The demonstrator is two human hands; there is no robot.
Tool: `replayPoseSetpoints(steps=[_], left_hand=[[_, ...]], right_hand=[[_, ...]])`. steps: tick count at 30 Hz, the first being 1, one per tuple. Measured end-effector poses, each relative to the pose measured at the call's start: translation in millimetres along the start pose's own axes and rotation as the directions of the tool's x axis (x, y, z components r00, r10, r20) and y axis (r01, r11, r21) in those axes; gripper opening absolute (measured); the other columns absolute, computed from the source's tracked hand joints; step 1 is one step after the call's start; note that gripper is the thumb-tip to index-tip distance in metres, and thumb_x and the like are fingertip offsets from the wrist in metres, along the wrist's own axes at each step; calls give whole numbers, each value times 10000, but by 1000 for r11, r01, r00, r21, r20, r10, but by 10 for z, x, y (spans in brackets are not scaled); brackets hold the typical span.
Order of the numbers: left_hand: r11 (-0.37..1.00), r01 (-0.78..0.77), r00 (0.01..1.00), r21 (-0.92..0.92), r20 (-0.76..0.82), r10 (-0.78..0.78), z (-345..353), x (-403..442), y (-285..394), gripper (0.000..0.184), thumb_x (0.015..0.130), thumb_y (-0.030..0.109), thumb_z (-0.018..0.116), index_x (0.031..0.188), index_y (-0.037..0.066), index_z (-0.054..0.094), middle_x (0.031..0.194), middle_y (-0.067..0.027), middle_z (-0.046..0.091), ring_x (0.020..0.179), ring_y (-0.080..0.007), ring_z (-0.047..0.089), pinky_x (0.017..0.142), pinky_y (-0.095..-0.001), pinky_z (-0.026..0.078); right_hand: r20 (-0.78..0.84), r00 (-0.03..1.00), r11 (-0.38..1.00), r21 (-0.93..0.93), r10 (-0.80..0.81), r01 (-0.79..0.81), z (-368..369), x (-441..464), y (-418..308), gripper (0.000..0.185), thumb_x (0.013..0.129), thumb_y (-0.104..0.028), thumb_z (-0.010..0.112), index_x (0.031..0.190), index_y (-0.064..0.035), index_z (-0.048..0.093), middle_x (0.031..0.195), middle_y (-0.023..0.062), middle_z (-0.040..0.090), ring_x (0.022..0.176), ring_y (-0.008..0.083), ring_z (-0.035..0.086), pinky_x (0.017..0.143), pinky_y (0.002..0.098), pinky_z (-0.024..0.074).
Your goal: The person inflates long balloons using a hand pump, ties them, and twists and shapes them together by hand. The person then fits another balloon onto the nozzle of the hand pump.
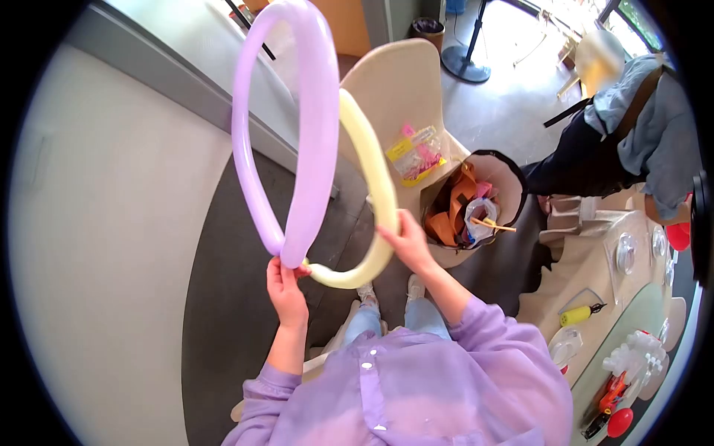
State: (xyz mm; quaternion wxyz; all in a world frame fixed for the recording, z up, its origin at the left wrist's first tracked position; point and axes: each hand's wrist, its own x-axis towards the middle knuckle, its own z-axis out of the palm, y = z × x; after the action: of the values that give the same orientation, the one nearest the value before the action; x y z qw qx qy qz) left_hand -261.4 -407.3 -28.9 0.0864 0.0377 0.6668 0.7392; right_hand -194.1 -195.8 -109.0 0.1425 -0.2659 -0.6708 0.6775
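At the near centre, above the pale shoes (415, 288), the left hand (288, 293) pinches the lower join of the looped purple balloon (316, 111), fingertips closed on it; one end of the yellow balloon (375, 163) meets it there. The right hand (407, 241) is closed around the yellow balloon's right side, thumb and fingers against it; this balloon curves behind the purple one.

Farther off, a packet (416, 156) lies on the chair (398, 82) (its yellow label carries print too small to read); just right of it stands an open bag (509, 178) with orange and pink items inside. On the right, a yellow pump (576, 316) lies on the table (565, 264); a person (647, 111) in blue leans at its far end.
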Motion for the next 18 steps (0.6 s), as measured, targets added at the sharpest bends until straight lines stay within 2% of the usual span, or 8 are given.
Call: replayPoseSetpoints(steps=[3,5,7,11,13,14,15,18], left_hand=[[959,-176,984,223,60,167,165,94,32,134,937,111,402,922,-1,475,737,-41,537,643,-103,531,601,-249,451],[833,-353,936,426,169,309,301,179,157,120,922,89,418,897,-5,487,703,-49,534,628,-108,533,578,-253,437],[820,-411,911,398,202,359,447,224,323,109,909,75,432,881,-9,496,661,-57,529,587,-115,533,553,-255,425],[793,-499,860,348,308,406,668,491,526,116,906,79,436,884,-7,511,621,-63,535,499,-124,526,486,-271,415],[769,-494,854,406,393,341,729,625,633,117,899,82,442,873,2,524,618,-67,541,499,-122,535,478,-278,419],[712,-530,833,460,438,338,750,696,697,99,878,82,465,872,11,534,636,-105,565,523,-206,569,504,-320,440],[715,-535,828,450,445,341,784,788,722,99,878,82,465,872,11,534,636,-105,565,523,-206,569,504,-320,440],[552,-724,675,413,586,447,864,974,763,98,853,119,491,870,37,539,685,-152,584,625,-329,579,562,-393,452]], right_hand=[[-284,946,956,198,-155,216,-575,-255,-539,307,842,-175,581,1092,-32,476,864,49,549,710,112,554,625,237,461],[-453,872,932,202,-185,302,-954,-487,-1101,255,879,-169,513,1102,-55,467,846,45,524,686,101,531,617,236,469],[-539,811,901,200,-228,385,-1329,-752,-1533,300,887,-158,490,1163,-50,441,848,59,524,672,104,529,600,240,467],[-477,790,880,67,-386,470,-1915,-1267,-2071,433,861,-192,524,1242,-22,408,847,77,533,648,129,533,582,227,454],[-293,896,929,60,-334,366,-2052,-1470,-2272,497,839,-222,550,1263,-12,399,819,81,541,624,139,536,572,233,455],[-254,930,955,68,-264,290,-2083,-1582,-2358,497,790,-163,579,1238,4,440,889,71,574,712,108,556,621,226,457],[-263,927,954,62,-268,294,-2081,-1661,-2440,497,790,-163,579,1238,4,440,889,71,574,712,108,556,621,226,457],[-100,979,930,-341,-180,136,-2076,-1749,-2576,476,731,-115,588,1183,3,497,969,28,576,819,83,540,702,222,450]])
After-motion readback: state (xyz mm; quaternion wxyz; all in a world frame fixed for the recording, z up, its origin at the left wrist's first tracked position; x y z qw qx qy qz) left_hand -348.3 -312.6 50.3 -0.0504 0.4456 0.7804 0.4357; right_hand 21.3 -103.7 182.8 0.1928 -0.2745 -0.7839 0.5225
